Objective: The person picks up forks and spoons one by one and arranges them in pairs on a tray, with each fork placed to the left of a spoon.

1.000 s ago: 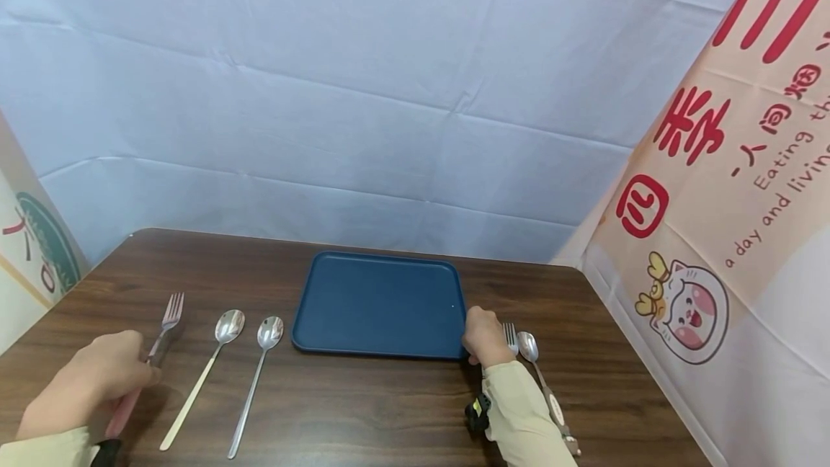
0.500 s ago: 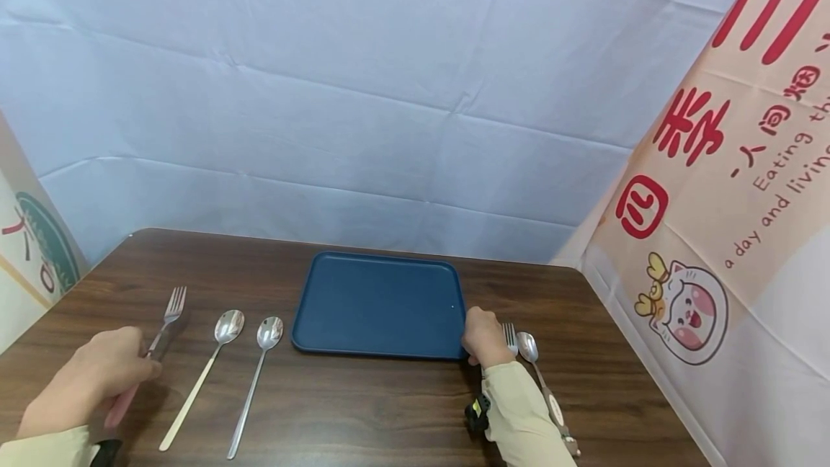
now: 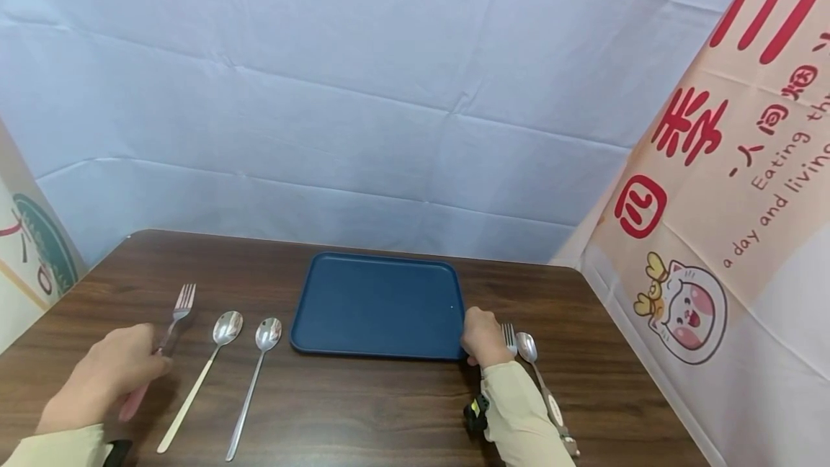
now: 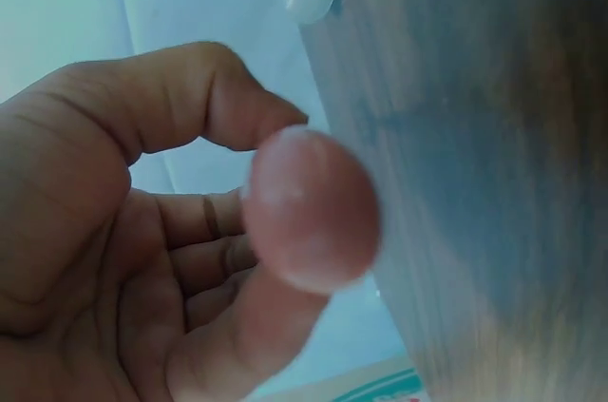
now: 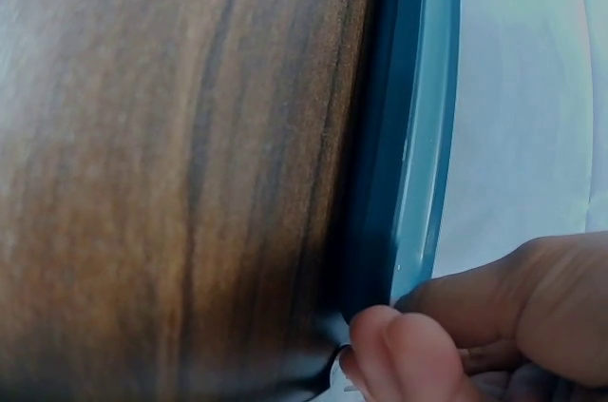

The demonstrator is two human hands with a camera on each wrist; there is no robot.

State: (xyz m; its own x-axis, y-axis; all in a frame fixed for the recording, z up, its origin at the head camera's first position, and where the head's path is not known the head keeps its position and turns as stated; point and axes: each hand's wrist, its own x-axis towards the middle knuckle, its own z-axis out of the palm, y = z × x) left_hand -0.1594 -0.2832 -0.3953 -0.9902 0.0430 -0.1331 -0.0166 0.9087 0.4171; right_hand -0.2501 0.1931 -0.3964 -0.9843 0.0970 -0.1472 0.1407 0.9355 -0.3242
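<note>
In the head view my left hand [image 3: 110, 373] grips a fork [image 3: 184, 303] with a pink handle, its tines pointing away from me. The rounded end of that handle [image 4: 313, 212] faces the left wrist camera, between thumb and fingers, apparently clear of the tabletop. My right hand [image 3: 484, 337] pinches the near right corner of a blue rectangular tray [image 3: 382, 306]. Thumb and fingers meet at the tray's rim [image 5: 425, 164] in the right wrist view, and the corner itself is partly hidden behind them.
Right of the left hand lie a spoon with a cream handle [image 3: 194, 395] and a silver spoon [image 3: 253, 380]. Beside the right forearm are another fork [image 3: 509, 337], partly covered, and a spoon [image 3: 540, 380]. A pale cloth [image 3: 324, 92] hangs behind the wooden table [image 3: 363, 409].
My left hand has shifted slightly right and away from me, carrying the pink-handled fork along. The right hand and the tray have stayed in place.
</note>
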